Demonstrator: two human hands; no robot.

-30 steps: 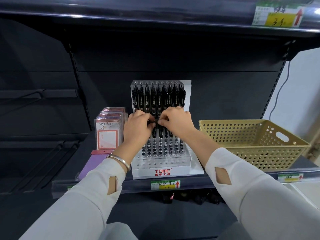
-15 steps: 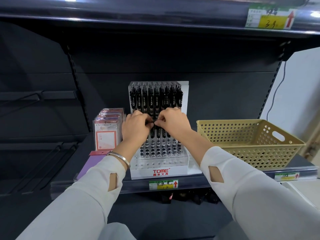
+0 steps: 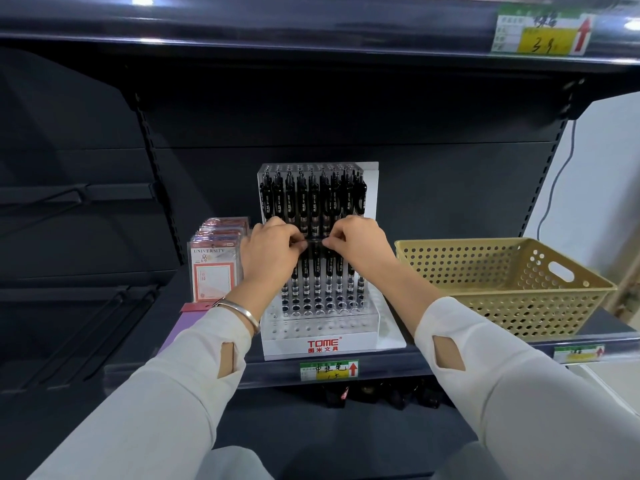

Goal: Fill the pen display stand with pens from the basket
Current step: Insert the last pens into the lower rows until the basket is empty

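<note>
A clear acrylic pen display stand (image 3: 318, 344) marked TOME stands on the middle of the dark shelf. Rows of black pens (image 3: 313, 199) stand upright in it, and its front rows of holes are empty. Directly in front of the stand, my left hand (image 3: 270, 254) and my right hand (image 3: 360, 244) meet fingertip to fingertip. Together they pinch a short dark piece that looks like a black pen (image 3: 314, 242), lying level between them. A tan perforated basket (image 3: 502, 271) sits to the right of the stand; no pens show in the part I see.
Packs of red-and-white cards (image 3: 214, 268) stand left of the stand, with a purple sheet (image 3: 180, 327) lying in front of them. An upper shelf (image 3: 311, 32) overhangs close above. Price tags (image 3: 329, 370) line the shelf's front rail. Dark items lie on the shelf below.
Both hands stay pinched together in front of the stand. Only the view has shifted slightly.
</note>
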